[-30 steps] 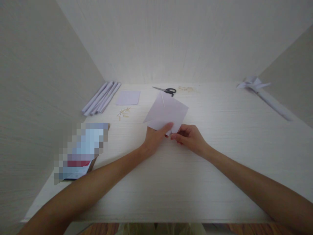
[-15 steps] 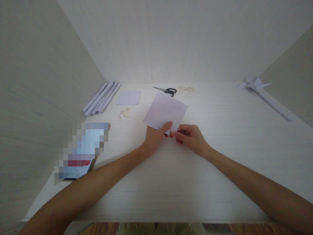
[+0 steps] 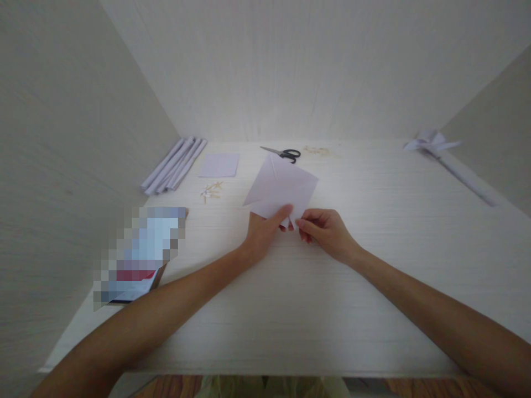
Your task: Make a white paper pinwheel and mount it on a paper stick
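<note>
Head view, largest first: a pale worktop (image 3: 290, 309) boxed in by light panels carries everything. At its middle lies a white paper sheet (image 3: 281, 188), turned like a diamond, its near corner at the two hands. To do this step well, I judge the sheet should stay flat on the worktop and pinned while the corner is worked, with the edges lined up before any crease is pressed hard. Paper rolls (image 3: 174, 164) lie at the far left, a long paper pinwheel (image 3: 450, 160) at the far right, a smaller sheet (image 3: 219, 165) and scissors (image 3: 282, 153) along the back, and small scraps (image 3: 211, 191) near the rolls. The left hand (image 3: 265, 232) rests on the near edge, thumb pressing it down, fingers nearly closed. The right hand (image 3: 326, 232) pinches the corner tip between thumb and forefinger, the other fingers curled under.
</note>
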Demonstrator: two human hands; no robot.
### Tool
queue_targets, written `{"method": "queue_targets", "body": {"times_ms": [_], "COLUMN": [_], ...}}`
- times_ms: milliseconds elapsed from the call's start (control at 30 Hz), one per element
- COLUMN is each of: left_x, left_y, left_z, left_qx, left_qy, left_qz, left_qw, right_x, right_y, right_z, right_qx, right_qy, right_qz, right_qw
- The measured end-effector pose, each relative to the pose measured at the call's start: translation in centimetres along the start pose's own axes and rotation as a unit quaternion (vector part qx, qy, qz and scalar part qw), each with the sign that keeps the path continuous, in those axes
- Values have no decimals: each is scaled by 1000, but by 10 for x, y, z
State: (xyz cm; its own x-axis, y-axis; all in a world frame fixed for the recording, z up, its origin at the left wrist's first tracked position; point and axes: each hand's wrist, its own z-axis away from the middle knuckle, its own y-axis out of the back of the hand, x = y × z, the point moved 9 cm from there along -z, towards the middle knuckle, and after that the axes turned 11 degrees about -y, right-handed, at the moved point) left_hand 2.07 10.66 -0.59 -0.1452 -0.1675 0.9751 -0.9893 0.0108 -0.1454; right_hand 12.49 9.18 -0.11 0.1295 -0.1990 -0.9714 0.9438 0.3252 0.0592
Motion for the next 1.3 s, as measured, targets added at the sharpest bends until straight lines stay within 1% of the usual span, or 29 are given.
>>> {"method": "queue_targets", "body": {"times_ms": [133,333,600,800,967,1100,1300], "left_x": [1,-1,0,0,-4,-1,-2], "left_y": [-1,3,-1,-1,2,1,2], "left_z": [0,0,0,0,-1,-1,0], "left_qx": [-2,18,-4,-3,14,2,11], "left_qy": [-3,-6,-11,-10,9,-4,-4], "left_qz": [3,10,14,13,14,5,4], "left_qw": [1000,1000,1000,1000,1000,1000,1000], "right_x": [2,4,3,2,4,4,4], "right_y": [0,2,1,0,2,3,3], "right_z": [-1,-2,-1,-1,-2,-2,-2], "right_qx": [1,7,-7,-12,-3,1,12], "right_qy": [-4,-8,0,-3,-5,-5,-9], "right_qz": [-1,-7,-12,-16,-23,-27,-14], "right_qw": [1000,1000,1000,1000,1000,1000,1000]}}
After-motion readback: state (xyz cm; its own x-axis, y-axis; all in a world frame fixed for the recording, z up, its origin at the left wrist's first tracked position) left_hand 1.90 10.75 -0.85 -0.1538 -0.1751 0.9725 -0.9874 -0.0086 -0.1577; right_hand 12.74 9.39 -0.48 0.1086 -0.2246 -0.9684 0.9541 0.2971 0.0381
